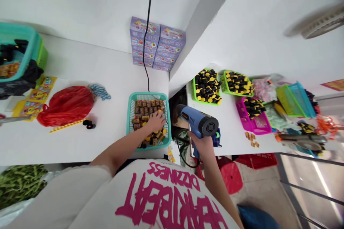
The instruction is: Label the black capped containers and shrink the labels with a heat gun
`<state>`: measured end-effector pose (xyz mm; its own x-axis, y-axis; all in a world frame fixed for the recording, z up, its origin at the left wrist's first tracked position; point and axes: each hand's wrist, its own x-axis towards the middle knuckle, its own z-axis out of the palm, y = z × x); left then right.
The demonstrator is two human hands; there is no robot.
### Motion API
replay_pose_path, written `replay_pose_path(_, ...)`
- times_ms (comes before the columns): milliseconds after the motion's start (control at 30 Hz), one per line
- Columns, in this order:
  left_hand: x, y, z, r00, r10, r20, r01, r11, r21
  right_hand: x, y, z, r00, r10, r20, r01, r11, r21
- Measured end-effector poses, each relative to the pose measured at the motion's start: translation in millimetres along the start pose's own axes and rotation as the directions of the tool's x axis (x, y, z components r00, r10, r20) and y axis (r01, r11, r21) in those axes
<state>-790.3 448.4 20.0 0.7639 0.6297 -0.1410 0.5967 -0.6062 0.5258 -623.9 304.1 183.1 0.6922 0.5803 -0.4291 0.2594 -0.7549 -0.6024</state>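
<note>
My left hand (156,121) reaches into a turquoise plastic basket (129,116) on the white table. Its fingers are curled round a small yellow-capped container (160,112). Several small brown-labelled containers (146,103) lie in rows in the far part of the basket, and others are loose and jumbled near the front. My right hand (202,145) is closed on the handle of a blue heat gun (195,117), held right of the basket over the gap between two tables. The nozzle of the heat gun points left, towards the basket.
Stacked purple boxes (158,44) stand against the wall, with a black cable (145,43) hanging before them. A red plastic bag (71,105) lies left. Green baskets (194,91) and a magenta basket (262,125) with black-and-yellow pieces sit right. A red stool (231,177) stands below.
</note>
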Motion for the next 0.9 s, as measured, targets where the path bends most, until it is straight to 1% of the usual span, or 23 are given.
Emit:
replay_pose_path(67,-28.7,7.8,1.9,0.995,0.092,0.029,-0.092,0.996,0.0,0.5,2.8,3.0,0.999,0.023,0.03,-0.025,0.998,0.059)
replay_pose_path(100,-42.0,10.9,0.9,0.992,0.119,0.037,-0.119,0.993,0.0,1.3,3.1,5.0,0.998,0.03,0.058,-0.035,0.996,0.082)
replay_pose_path(200,-72.2,14.9,-9.5,0.992,0.127,0.025,-0.127,0.992,-0.006,5.5,-2.2,13.2,0.99,0.002,0.142,-0.014,0.996,0.087)
replay_pose_path(300,-91.1,10.5,-25.4,0.992,0.122,0.013,-0.122,0.992,-0.037,12.1,-15.4,23.7,0.98,-0.023,0.2,0.026,1.0,-0.014)
replay_pose_path(367,-102.5,4.7,-34.9,0.995,0.102,0.005,-0.101,0.993,-0.063,16.0,-24.9,31.2,0.97,-0.018,0.242,0.044,0.994,-0.104)
replay_pose_path(433,-114.2,-2.1,-42.6,0.999,0.048,-0.015,-0.049,0.995,-0.085,17.9,-32.0,37.6,0.963,-0.012,0.269,0.061,0.983,-0.174)
replay_pose_path(567,-132.0,-18.0,-55.9,0.992,-0.104,-0.075,0.094,0.988,-0.125,14.8,-33.8,41.7,0.957,-0.019,0.291,0.084,0.973,-0.214)
replay_pose_path(667,-131.2,-33.9,-65.3,0.969,-0.217,-0.118,0.198,0.968,-0.152,8.4,-26.8,36.3,0.945,-0.017,0.326,0.091,0.973,-0.213)
replay_pose_path(733,-119.9,-45.1,-69.1,0.955,-0.264,-0.137,0.241,0.957,-0.164,2.9,-20.8,31.3,0.936,0.009,0.353,0.071,0.974,-0.214)
replay_pose_path(800,-97.6,-53.5,-68.6,0.949,-0.282,-0.141,0.259,0.952,-0.165,-2.9,-15.5,26.7,0.943,0.036,0.33,0.037,0.976,-0.213)
replay_pose_path(867,-64.8,-56.1,-62.8,0.957,-0.264,-0.119,0.244,0.957,-0.159,-7.8,-12.1,22.4,0.971,0.049,0.236,-0.008,0.984,-0.175)
replay_pose_path(900,-45.5,-54.7,-58.0,0.966,-0.236,-0.101,0.219,0.963,-0.154,-9.4,-11.3,19.8,0.983,0.054,0.173,-0.032,0.991,-0.128)
